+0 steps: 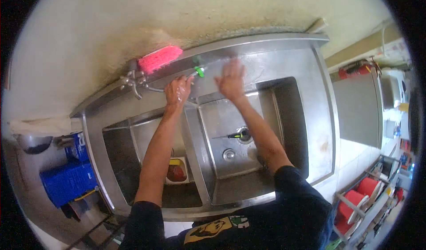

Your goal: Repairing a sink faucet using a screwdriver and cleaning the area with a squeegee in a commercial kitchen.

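Observation:
My left hand (177,90) is closed around the curved metal spout of the faucet (133,80), just behind the sink's divider. Its skin looks wet. Past my fingers, the spout's tip carries a green band (199,72). My right hand (231,79) is held over the sink's back ledge, thumb apart and fingers stretched out, slightly smeared by motion. It holds nothing that I can see. Below it, in the right basin (226,166), lie a screwdriver (234,135) with a black and yellow-green handle and a round metal drain piece (229,155). The screwdriver's handle overlaps the drain hole.
A pink brush (160,59) rests against the wall by the faucet. In the left basin sits a small square container (177,170) with something reddish inside. Blue crates (69,181) stand at the left. On the right are a grey cabinet (358,110) and a rack with red spools (353,205).

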The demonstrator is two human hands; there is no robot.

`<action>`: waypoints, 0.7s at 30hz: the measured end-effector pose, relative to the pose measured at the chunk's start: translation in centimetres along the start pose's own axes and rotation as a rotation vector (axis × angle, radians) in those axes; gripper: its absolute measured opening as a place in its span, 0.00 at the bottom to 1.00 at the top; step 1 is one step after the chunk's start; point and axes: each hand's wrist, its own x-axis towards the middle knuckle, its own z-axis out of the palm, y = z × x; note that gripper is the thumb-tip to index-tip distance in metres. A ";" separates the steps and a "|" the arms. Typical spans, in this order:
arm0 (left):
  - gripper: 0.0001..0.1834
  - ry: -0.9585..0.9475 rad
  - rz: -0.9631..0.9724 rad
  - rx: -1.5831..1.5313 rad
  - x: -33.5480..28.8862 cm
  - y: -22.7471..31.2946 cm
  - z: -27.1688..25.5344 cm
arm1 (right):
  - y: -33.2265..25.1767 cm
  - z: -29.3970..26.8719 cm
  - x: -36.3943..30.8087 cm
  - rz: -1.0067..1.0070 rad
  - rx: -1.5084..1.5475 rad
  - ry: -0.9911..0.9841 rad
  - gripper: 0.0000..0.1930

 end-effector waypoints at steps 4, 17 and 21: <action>0.19 0.051 0.054 -0.102 0.7 0.3 1.0 | -5.6 0.5 0.0 -0.038 0.112 0.023 0.37; 0.20 0.173 0.210 0.054 1.6 0.5 1.5 | -5.1 1.0 2.1 -0.652 0.458 0.009 0.22; 0.19 0.162 0.195 0.059 1.7 -0.3 1.6 | -5.1 1.8 1.7 -0.786 0.443 -0.050 0.21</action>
